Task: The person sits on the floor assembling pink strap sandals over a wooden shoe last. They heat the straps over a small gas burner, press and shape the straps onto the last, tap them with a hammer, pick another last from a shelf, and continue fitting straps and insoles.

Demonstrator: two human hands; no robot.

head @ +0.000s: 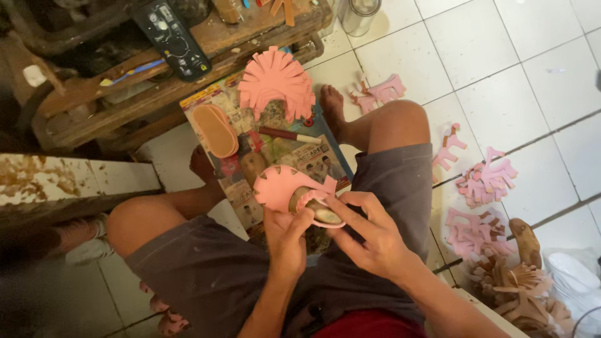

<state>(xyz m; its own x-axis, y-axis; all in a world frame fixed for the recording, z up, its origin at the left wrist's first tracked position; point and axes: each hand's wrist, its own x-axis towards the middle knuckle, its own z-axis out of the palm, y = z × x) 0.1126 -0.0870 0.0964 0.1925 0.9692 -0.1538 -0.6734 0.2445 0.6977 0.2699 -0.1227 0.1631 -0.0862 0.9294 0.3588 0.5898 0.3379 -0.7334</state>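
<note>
Seated low over a tiled floor (pixel 501 75), a worker's two hands close together on a small pink shoe upper (pixel 283 186) held above the lap. The left hand (pixel 287 241) grips it from beneath, thumb pressed up against the piece, while the right hand (pixel 366 235) pinches a narrow pink strap (pixel 311 199) and bends it over a tan, rounded form (pixel 319 213) tucked inside. The work looks to be at the shaping stage, the strap being folded and pressed into place around that form; what follows would seem to call for a steady pinch from the right fingers and a firm hold from the left so that the strap does not spring back.

Just beyond the hands, printed paper sheets (pixel 313 159) lie spread between the worker's bare feet, carrying a tan sole (pixel 215 130), a brush with a dark red handle (pixel 289 135) and a fanned stack of pink cut pieces (pixel 277 82). More pink cut-outs (pixel 485 181) are scattered on the tiles to the right, near a heap of brown cut-outs (pixel 519 294). A worn wooden bench (pixel 188 69) stands ahead.
</note>
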